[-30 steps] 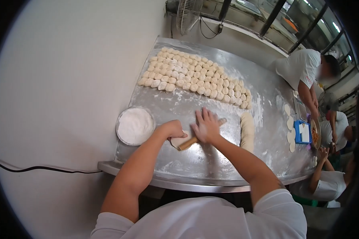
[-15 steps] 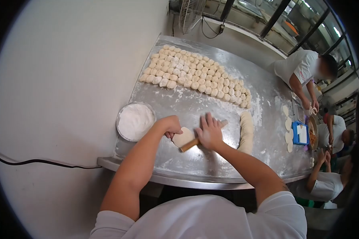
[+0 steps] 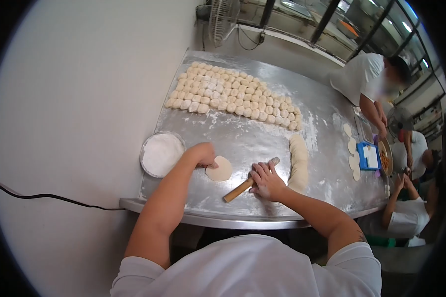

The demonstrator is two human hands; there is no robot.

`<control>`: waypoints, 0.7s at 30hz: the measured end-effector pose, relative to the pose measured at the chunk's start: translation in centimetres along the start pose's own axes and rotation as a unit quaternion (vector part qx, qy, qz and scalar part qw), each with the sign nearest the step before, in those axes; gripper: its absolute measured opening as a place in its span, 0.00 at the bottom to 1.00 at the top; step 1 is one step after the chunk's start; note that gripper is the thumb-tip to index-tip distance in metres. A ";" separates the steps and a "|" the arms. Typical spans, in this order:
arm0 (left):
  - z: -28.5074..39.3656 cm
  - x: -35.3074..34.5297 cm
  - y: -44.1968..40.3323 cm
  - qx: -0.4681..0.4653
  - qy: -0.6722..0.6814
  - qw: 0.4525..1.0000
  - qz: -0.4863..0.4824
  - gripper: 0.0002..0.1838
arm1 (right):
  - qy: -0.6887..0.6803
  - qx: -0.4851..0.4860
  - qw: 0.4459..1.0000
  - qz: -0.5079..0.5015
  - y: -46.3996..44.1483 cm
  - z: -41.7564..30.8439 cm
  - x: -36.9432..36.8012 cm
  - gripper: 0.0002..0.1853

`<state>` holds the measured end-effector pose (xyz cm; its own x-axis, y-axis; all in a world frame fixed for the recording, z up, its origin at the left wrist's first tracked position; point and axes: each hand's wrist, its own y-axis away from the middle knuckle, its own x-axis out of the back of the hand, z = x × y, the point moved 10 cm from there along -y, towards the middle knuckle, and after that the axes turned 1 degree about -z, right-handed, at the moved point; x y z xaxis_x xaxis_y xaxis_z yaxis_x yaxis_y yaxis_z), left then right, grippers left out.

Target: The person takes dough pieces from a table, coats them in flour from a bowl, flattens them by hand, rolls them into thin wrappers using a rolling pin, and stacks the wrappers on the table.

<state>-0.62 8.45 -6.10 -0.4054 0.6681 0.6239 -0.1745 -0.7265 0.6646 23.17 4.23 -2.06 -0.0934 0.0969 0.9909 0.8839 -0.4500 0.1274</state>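
Note:
My left hand [image 3: 203,153] is closed, its fingertips pinching the upper left edge of a flat round dough wrapper [image 3: 220,170] on the steel table. To the right, my right hand [image 3: 268,183] curls over the middle of a wooden rolling pin [image 3: 238,190]. The pin lies slantwise, apart from the wrapper, with its near end bare and its far end [image 3: 274,161] floury. Just beyond that hand rests a thick dough log [image 3: 298,162]. Left of my left hand stands a round bowl of white flour [image 3: 162,155].
Several rows of small dough balls [image 3: 233,94] cover the table's far part. At the right lie flat dough rounds [image 3: 352,145], a blue tray [image 3: 368,156] and a bowl of filling [image 3: 385,156]. Co-workers [image 3: 366,81] stand along that side. A fan [image 3: 224,22] is behind the table.
The rolling pin has come off the wrapper toward the right. My right hand has gone from flat with spread fingers to curled over the pin. My left hand still pinches the wrapper.

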 end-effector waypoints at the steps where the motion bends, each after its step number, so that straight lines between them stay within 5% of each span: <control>1: 0.4 0.5 0.4 -0.003 0.041 0.999 0.022 0.15 | -0.027 -0.002 0.997 -0.071 0.0 0.2 -1.1 0.28; 3: 1.2 1.2 0.9 -0.012 0.120 0.991 0.064 0.15 | -0.084 -0.010 0.974 -0.210 -0.8 0.0 -3.0 0.21; 4: 1.1 0.9 0.6 -0.014 0.176 0.981 0.083 0.15 | -0.106 -0.075 0.974 -0.184 -0.8 -0.8 -1.7 0.16; 8: 5.1 -1.9 -1.5 -0.047 0.287 0.952 0.097 0.18 | -0.231 -0.040 0.937 -0.259 -0.5 -7.5 1.3 0.15; 9: 6.7 -2.2 -1.9 -0.059 0.289 0.951 0.093 0.19 | -0.248 -0.037 0.946 -0.204 -0.4 -8.5 1.2 0.15; 12: 16.2 -5.2 -4.1 -0.238 0.110 0.964 0.050 0.20 | -0.273 -0.049 0.940 -0.197 -0.9 -9.7 -1.1 0.16; 18: 33.9 -12.3 -4.1 -0.391 0.018 0.918 -0.068 0.18 | -0.265 -0.049 0.906 -0.328 1.3 -8.4 1.1 0.20; 21: 37.8 -12.5 -5.1 -0.377 -0.093 0.922 0.015 0.17 | -0.332 -0.099 0.934 -0.087 0.5 -7.7 -0.3 0.19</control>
<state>39.28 9.86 -1.74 -0.2721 0.6110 0.7434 -0.7673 -0.6040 0.2156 20.08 -2.83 -1.91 0.1350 0.6842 0.7167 0.7733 -0.5250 0.3556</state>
